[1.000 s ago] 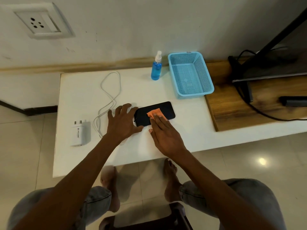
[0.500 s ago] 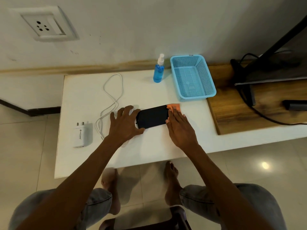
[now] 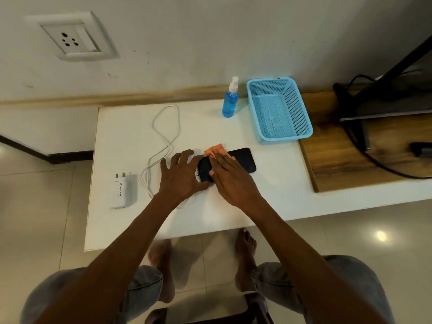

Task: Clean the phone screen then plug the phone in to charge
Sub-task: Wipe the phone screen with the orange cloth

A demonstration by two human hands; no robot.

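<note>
The phone (image 3: 242, 160) lies flat, screen up, on the white desk (image 3: 121, 141), its left end against the spread fingers of the left hand (image 3: 180, 176), which brace it with an open grip and curl round nothing. The right hand (image 3: 230, 177) lies flat over the screen's left half, fingers straight and together, pressing an orange cloth (image 3: 215, 149) whose corner shows past the fingertips. The white cable (image 3: 163, 141) and charger (image 3: 121, 191) lie left of the hands. The blue basket (image 3: 301, 113) behind the phone holds nothing; a spray bottle (image 3: 230, 100) stands just beside it.
</note>
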